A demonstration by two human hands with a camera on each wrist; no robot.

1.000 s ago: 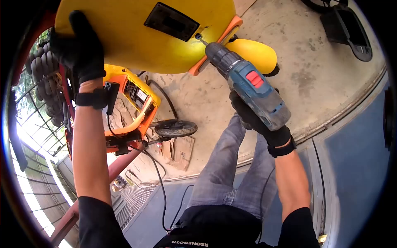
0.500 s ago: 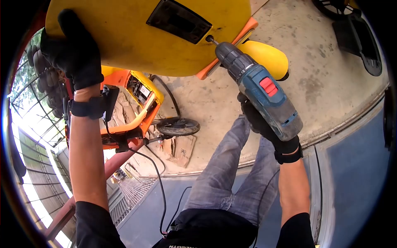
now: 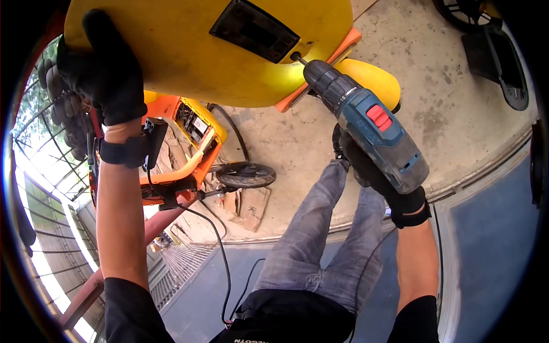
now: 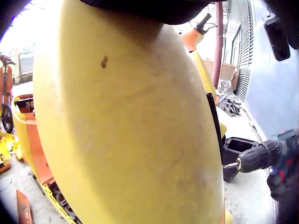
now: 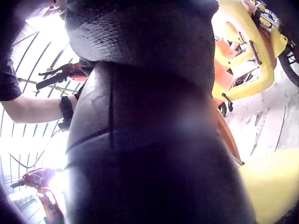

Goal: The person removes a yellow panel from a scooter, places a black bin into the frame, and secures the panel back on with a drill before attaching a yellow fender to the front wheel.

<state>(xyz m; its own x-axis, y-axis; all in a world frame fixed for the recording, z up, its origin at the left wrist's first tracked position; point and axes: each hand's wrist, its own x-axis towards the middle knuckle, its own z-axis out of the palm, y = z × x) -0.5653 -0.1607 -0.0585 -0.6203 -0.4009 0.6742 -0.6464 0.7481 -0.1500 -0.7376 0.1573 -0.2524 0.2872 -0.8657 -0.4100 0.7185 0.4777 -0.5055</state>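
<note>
In the head view, my gloved right hand (image 3: 374, 163) grips the handle of a blue cordless drill (image 3: 380, 126) with a red switch on top. The drill's bit reaches a dark round hole (image 3: 295, 56) in a large yellow body panel (image 3: 189, 68), beside the corner of a black rectangular plate (image 3: 254, 30). The drill's light glows on the panel near the bit. My gloved left hand (image 3: 106, 68) rests on the panel's left edge with one finger stretched up. The panel's smooth side (image 4: 135, 121) fills the left wrist view. The right wrist view is mostly blocked by a dark shape.
Below the panel stands a yellow and orange scooter body (image 3: 197, 134) with a black wheel (image 3: 246, 175). Cardboard (image 3: 251, 208) lies on the concrete floor. A black plastic part (image 3: 494, 68) is at the upper right. A cable (image 3: 220, 246) hangs near my left arm.
The drill's light glowed a second ago, was off half a second ago and glows again now. The panel and drill have shifted right in view together, the bit staying at the hole.
</note>
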